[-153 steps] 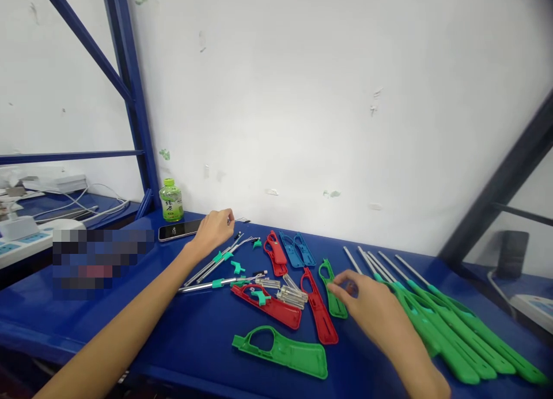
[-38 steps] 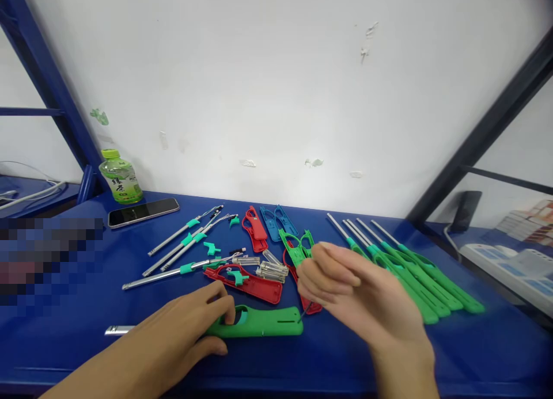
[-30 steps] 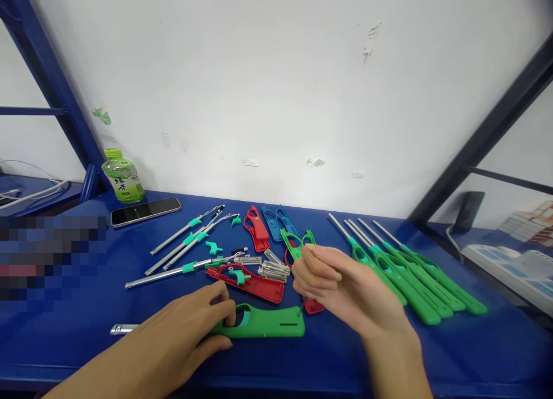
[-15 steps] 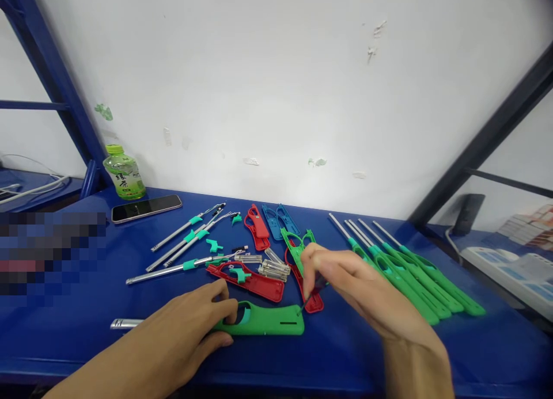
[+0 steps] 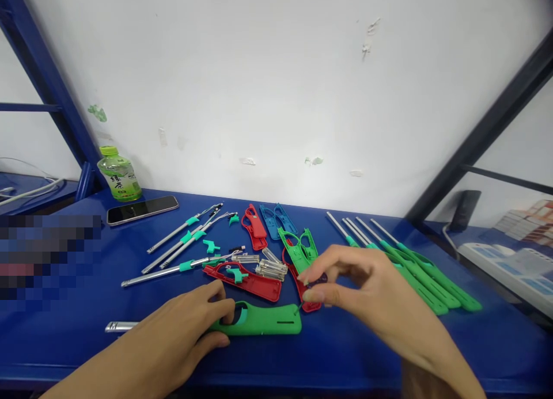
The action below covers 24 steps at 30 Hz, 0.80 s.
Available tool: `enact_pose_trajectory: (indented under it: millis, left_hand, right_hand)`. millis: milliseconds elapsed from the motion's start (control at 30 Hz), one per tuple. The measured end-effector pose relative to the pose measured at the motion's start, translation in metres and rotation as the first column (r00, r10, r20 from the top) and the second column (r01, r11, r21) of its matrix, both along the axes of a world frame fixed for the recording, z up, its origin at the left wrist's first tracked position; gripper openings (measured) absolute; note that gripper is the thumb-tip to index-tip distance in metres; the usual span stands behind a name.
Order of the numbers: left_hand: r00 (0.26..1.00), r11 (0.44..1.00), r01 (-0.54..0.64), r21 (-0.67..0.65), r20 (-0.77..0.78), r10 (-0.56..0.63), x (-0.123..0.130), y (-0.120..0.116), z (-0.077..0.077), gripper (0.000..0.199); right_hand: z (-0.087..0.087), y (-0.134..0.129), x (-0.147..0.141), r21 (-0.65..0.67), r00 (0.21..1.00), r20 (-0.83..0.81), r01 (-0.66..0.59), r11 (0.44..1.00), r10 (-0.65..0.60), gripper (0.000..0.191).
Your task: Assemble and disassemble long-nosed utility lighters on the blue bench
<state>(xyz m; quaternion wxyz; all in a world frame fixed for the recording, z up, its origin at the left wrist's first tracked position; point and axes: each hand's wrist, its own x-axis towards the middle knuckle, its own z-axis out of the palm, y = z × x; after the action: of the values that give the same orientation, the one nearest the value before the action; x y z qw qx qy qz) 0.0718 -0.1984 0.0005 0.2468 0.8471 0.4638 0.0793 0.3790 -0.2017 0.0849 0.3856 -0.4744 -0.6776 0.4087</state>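
Observation:
My left hand (image 5: 194, 324) is closed around the green gas lighter (image 5: 272, 320), which lies on its side near the table's front edge. Its metal tube (image 5: 121, 326) sticks out to the left past my wrist. Between thumb and fingers, my right hand (image 5: 363, 289) pinches a small screwdriver (image 5: 318, 280) with a dark handle. The thin shaft slants down to the screw hole at the lighter's right end. Just behind lie a red handle half (image 5: 259, 287) with a teal trigger (image 5: 236, 274) on it and several clear fuel tubes (image 5: 271, 269).
Several green lighters (image 5: 432, 278) lie side by side at the right. Metal tubes with wires (image 5: 173, 235) are spread at the left. Red, blue (image 5: 279, 219) and light green handle halves (image 5: 298, 249) lie mid-table. A phone (image 5: 142, 210) and a bottle (image 5: 120, 177) stand back left.
My right hand has turned, with its fingers opening out around the screwdriver handle. My left hand keeps hold of the lighter. The view has shifted slightly.

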Motion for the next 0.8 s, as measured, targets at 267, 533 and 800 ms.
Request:
enact_pose_trajectory:
  millis: [267,533,800]
  left_hand:
    - [1.000,1.000,-0.025,-0.013,0.013,0.025,0.005,-0.001,0.007,0.013]
    - [1.000,1.000,-0.002,0.019,0.000,0.002,0.002,0.000,-0.001,0.015]
    - [1.000,1.000,-0.021,0.012,0.017,0.021,0.005,0.000,0.007,0.014]
  right_hand:
    - [0.001,0.000,0.011,0.055,0.986,0.005,-0.166,0.985,0.166,0.018]
    - [0.000,0.004,-0.002,0.171,0.998,0.036,-0.054,0.984,0.049,0.002]
    - [0.002,-0.001,0.008,0.143,0.994,0.072,-0.094,0.985,0.084,0.021]
